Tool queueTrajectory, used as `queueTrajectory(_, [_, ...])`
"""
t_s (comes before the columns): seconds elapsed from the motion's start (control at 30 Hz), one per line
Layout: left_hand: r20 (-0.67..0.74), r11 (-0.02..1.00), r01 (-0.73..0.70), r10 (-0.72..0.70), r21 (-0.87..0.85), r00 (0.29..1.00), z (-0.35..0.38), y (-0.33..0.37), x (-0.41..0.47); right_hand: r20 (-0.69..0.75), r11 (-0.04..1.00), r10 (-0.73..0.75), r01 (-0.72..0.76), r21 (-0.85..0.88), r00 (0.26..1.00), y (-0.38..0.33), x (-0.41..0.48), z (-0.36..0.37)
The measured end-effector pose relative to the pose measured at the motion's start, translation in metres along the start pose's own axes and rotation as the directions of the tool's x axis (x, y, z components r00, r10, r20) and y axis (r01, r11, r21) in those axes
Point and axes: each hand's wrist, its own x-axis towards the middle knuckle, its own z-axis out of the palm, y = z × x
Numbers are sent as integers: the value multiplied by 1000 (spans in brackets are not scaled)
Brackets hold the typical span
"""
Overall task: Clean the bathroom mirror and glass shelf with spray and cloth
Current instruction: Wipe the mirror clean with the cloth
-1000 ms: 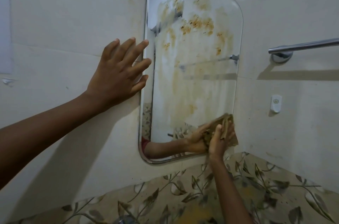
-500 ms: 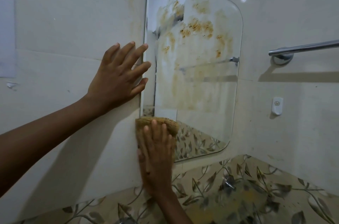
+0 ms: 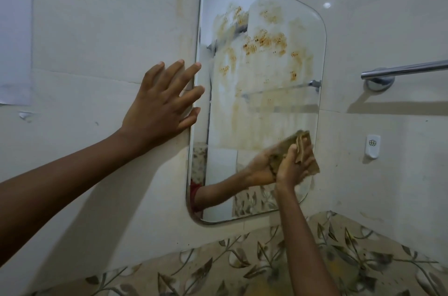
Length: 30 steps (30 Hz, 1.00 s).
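Observation:
A tall mirror (image 3: 261, 106) with rounded corners hangs on the pale wall. Orange-brown smears cover its upper and middle glass; the lower band looks cleaner. My right hand (image 3: 292, 166) presses a crumpled brown cloth (image 3: 301, 148) against the mirror's lower right part, and the glass reflects that hand. My left hand (image 3: 162, 104) lies flat on the wall at the mirror's left edge, fingers spread, fingertips reaching the rim. No spray bottle or glass shelf shows.
A chrome towel bar (image 3: 402, 70) is fixed to the right wall, with a small white wall hook (image 3: 372, 146) below it. A band of leaf-patterned tiles (image 3: 363, 259) runs under the mirror. Stains mark the wall left of the mirror's top.
My right hand swept the cloth from the mirror's lower left corner across to its lower right. The left hand stayed braced on the wall.

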Motion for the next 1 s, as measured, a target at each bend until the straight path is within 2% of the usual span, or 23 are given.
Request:
queueTrajectory(0.07, [10,1000,-2,2,8,1000,-1,0,0,94,990,-136,139,-29,986,-21,-30,18])
queueTrajectory(0.13, [6,1000,6,-6,0,1000,-2,0,-1,197,930,-351,365,-42,915,-38,-67,37])
queueTrajectory(0.23, [-1,997,41,-42,-57,999,-4,1,-1,330,702,-665,712,-33,670,-45,-118,53])
queueTrajectory(0.33, [-4,994,70,-70,-81,998,-6,2,0,464,506,-750,861,-55,471,-26,-142,50])
queueTrajectory(0.4, [-15,996,70,-71,-60,997,-6,2,-1,515,421,-760,904,-73,396,-2,-146,43])
queueTrajectory(0.47, [-24,997,68,-68,-35,997,-4,3,-1,537,374,-759,921,-104,369,27,-146,33])
queueTrajectory(0.53, [-30,998,65,-66,-15,997,-3,2,-2,521,376,-756,914,-150,397,56,-139,22])
queueTrajectory(0.57, [-35,998,65,-65,-10,997,-3,2,-2,493,403,-754,898,-174,434,68,-134,15])
queueTrajectory(0.63, [-46,998,67,-68,-9,997,-2,3,-1,427,536,-710,823,-189,560,85,-118,4])
queueTrajectory(0.73, [-62,998,65,-66,-14,996,0,2,-1,274,789,-534,588,-177,800,88,-84,-5])
queueTrajectory(0.8, [-71,998,63,-64,-17,995,0,2,-1,166,890,-407,431,-146,898,76,-56,-7])
queueTrajectory(1.0, [-65,997,65,-67,-34,996,-3,3,0,2,988,-151,151,-25,988,12,24,-9])
